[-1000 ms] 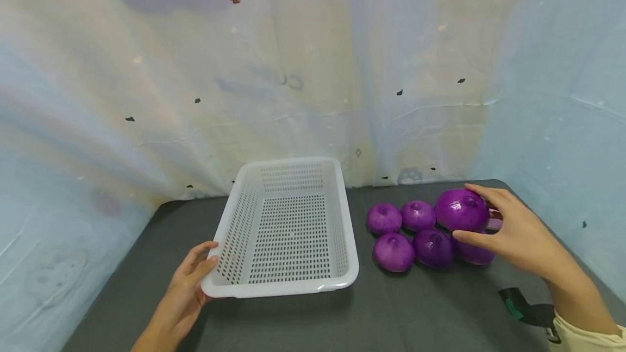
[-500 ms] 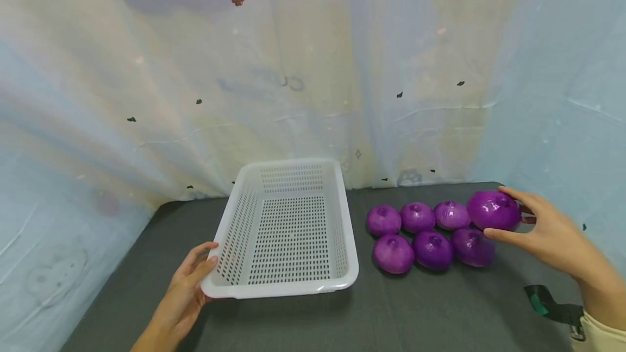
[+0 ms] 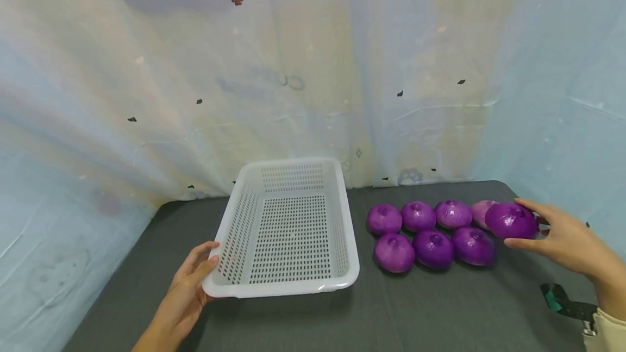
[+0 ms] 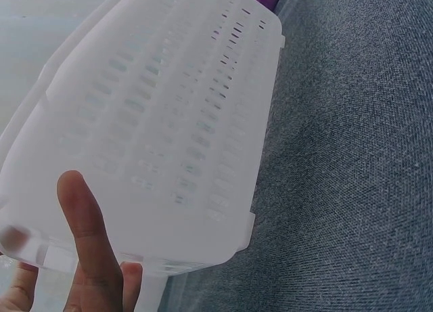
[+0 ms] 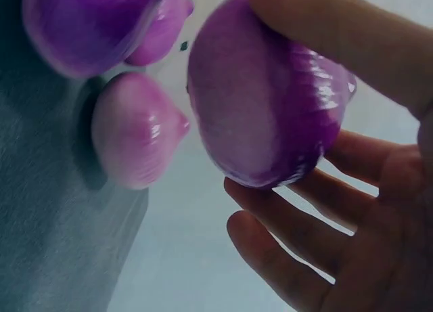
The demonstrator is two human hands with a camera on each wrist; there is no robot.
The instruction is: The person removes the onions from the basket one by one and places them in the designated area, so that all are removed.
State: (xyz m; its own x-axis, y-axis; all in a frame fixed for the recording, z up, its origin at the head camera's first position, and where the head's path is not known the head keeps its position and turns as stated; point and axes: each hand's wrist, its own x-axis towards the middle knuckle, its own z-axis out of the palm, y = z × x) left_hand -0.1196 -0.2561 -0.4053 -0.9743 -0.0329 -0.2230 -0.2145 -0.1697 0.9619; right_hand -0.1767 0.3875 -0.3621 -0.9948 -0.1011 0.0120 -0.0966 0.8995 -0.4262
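My left hand (image 3: 183, 287) grips the near left corner of a white plastic basket (image 3: 281, 289), thumb at the rim and other fingers beneath. In the left wrist view the fingers lie against the slotted outer side (image 4: 169, 143). At the right, my right hand (image 3: 562, 232) holds a glossy purple onion (image 3: 511, 220) between thumb and fingers. In the right wrist view this onion (image 5: 264, 102) is raised above the table. A paler pinkish onion (image 3: 481, 212) sits just behind it in the head view, partly hidden. Beside it are more purple onions (image 3: 453, 214) in two rows.
The dark grey cloth-covered table (image 3: 391, 319) has a patterned curtain (image 3: 313, 69) behind it and at both sides. The basket's slotted floor (image 3: 290, 238) is bare. A black strap with a green patch (image 3: 567, 303) hangs at my right wrist.
My right hand has carried the onion rightward from over the onion rows, then slightly lower, uncovering the far-row onions. My left hand and the basket have stayed in place.
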